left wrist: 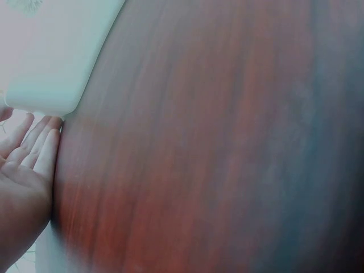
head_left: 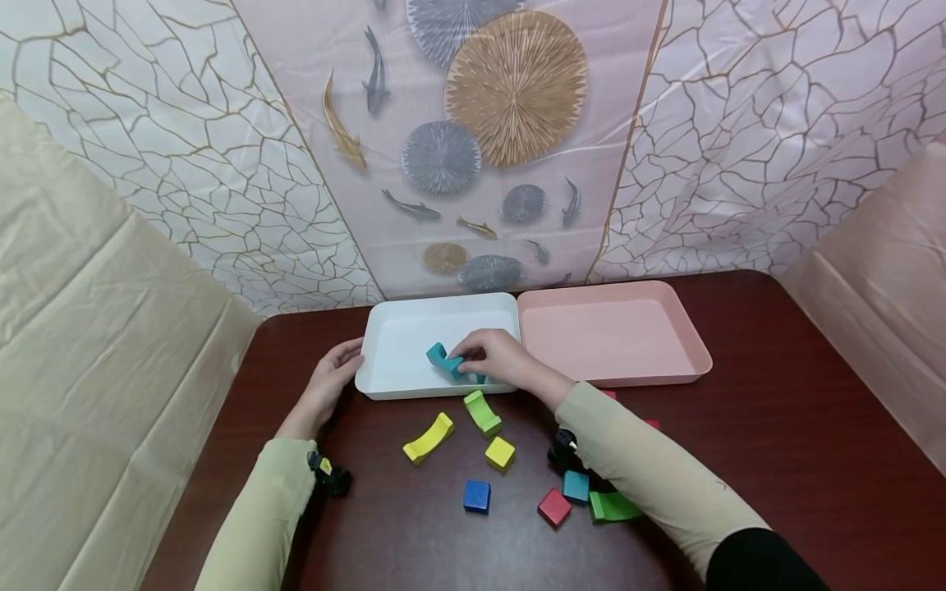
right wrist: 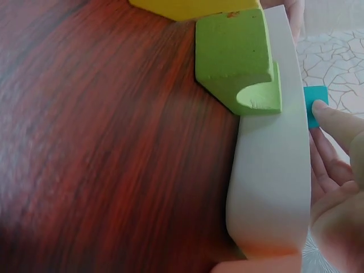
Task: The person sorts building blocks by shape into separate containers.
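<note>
My right hand (head_left: 497, 355) pinches a teal curved block (head_left: 444, 361) between thumb and fingers, low over the white tray (head_left: 392, 328). A bit more teal shows beneath the fingers. In the right wrist view, the thumb presses on the block's teal end (right wrist: 316, 105) behind the tray's wall; the rest is hidden. At the tray's left side is my left hand (head_left: 330, 386), its fingertips right at the outer edge. The left wrist view shows those fingers (left wrist: 35, 145) nearly straight beside the tray corner (left wrist: 48, 96).
A pink tray (head_left: 613, 336) adjoins the white one. In front lie a green curved block (head_left: 483, 413), a yellow curved block (head_left: 429, 439), and yellow (head_left: 500, 454), blue (head_left: 476, 497), red (head_left: 554, 508) and teal (head_left: 576, 487) cubes. My right sleeve partly covers another green block (head_left: 612, 507) and red pieces.
</note>
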The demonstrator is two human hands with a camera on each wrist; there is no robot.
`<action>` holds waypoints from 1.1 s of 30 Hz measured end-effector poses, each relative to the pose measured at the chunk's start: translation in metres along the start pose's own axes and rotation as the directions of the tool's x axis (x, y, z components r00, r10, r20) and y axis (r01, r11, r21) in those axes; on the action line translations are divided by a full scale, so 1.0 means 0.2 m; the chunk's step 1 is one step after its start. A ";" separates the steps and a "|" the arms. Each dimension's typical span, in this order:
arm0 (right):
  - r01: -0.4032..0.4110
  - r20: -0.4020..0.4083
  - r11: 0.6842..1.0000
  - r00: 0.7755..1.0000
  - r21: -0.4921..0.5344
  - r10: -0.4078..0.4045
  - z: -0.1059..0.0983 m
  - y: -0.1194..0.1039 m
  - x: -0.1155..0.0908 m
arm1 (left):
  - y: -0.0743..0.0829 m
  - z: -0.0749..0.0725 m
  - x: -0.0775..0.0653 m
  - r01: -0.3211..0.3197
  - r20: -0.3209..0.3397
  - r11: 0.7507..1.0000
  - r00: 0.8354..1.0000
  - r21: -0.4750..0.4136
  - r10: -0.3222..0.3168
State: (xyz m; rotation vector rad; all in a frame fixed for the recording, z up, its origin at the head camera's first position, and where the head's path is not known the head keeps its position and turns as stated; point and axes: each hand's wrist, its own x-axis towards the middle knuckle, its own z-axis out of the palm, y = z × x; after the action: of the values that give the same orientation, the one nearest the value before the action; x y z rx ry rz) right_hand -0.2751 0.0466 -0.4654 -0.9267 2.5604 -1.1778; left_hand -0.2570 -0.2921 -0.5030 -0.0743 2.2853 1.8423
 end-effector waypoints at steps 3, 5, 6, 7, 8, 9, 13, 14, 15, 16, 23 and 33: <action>-0.012 0.009 1.000 1.000 0.009 0.012 0.01 -0.01 0.00 | 0.00 0.00 0.00 -0.005 0.002 1.000 1.000 0.000 0.005; -0.019 0.018 1.000 1.000 0.020 0.019 0.01 -0.01 0.00 | -0.01 -0.01 0.01 -0.010 0.004 1.000 1.000 0.000 0.010; -0.018 0.020 1.000 1.000 0.022 0.018 0.01 -0.01 0.01 | -0.01 -0.01 0.01 -0.012 0.005 1.000 1.000 0.000 0.012; -0.024 0.024 0.999 0.999 0.026 0.023 0.02 -0.01 0.01 | -0.01 -0.01 0.01 -0.015 0.005 1.000 1.000 -0.001 0.015; -0.026 0.026 0.999 0.999 0.028 0.025 0.02 0.00 0.01 | -0.01 -0.01 0.01 -0.017 0.005 1.000 1.000 -0.001 0.017; -0.028 0.029 0.999 0.999 0.032 0.027 0.02 0.00 0.01 | -0.02 -0.01 0.01 -0.019 0.004 1.000 1.000 -0.002 0.019; -0.024 0.036 0.999 0.999 0.048 0.022 0.02 0.01 0.01 | -0.02 -0.01 0.01 -0.022 0.002 1.000 1.000 0.002 0.022; -0.020 0.038 0.998 0.999 0.054 0.018 0.03 0.01 0.01 | -0.02 0.00 0.01 -0.022 0.002 1.000 1.000 0.002 0.022; -0.019 0.042 0.998 0.999 0.058 0.017 0.03 0.02 0.01 | -0.02 0.00 0.01 -0.022 0.002 1.000 1.000 0.001 0.022; -0.018 0.045 0.998 0.999 0.060 0.015 0.03 0.02 0.01 | -0.02 0.00 0.01 -0.023 0.002 1.000 1.000 0.001 0.023; -0.026 0.066 0.997 0.998 0.068 0.021 0.02 0.02 0.02 | -0.02 -0.01 0.01 -0.015 0.008 1.000 1.000 -0.005 0.015; -0.052 0.059 0.992 0.997 0.118 0.045 0.02 0.04 0.02 | 0.00 0.00 0.00 -0.008 0.009 1.000 1.000 -0.003 0.008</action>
State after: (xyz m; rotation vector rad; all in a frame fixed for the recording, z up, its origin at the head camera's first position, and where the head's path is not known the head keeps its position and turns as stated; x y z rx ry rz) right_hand -0.2809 0.0463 -0.4735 -0.8532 2.4254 -1.2572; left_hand -0.2564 -0.2926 -0.5032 -0.0570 2.2802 1.8463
